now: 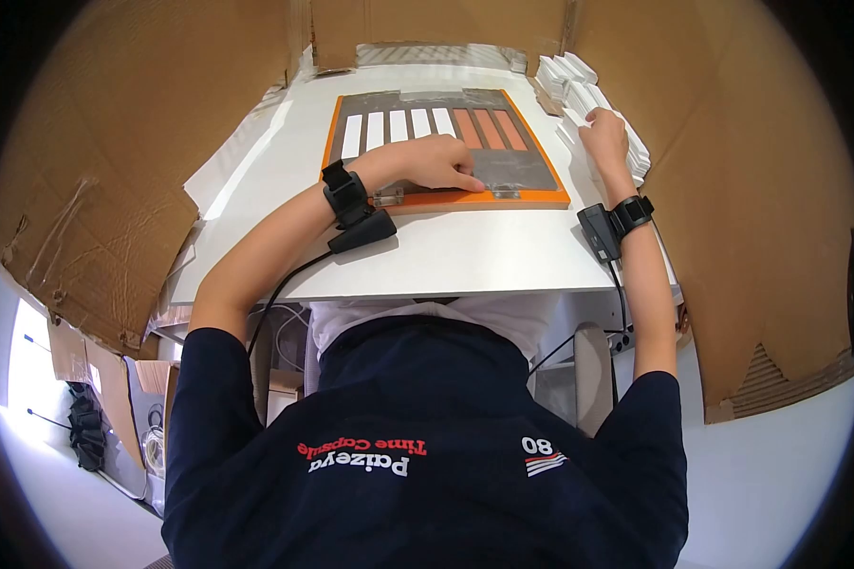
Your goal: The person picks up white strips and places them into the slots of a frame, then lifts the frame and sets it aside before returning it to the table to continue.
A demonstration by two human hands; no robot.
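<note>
A flat board with an orange frame and a grey face lies on the table. It carries several white strips and three reddish-brown strips side by side. My left hand rests on its near part, fingers curled; the thumb touches the near orange edge. Whatever those fingers may hold is hidden. At the table's right side my right hand is closed, fingertips pinched at a pile of white folded strips. The hand partly covers the pile, and its grip on a single strip is hard to see.
Cardboard walls surround the white table at left, back and right. Clear clips sit on the board's near edge. Each wrist wears a black strap with a small device, and cables run down from them.
</note>
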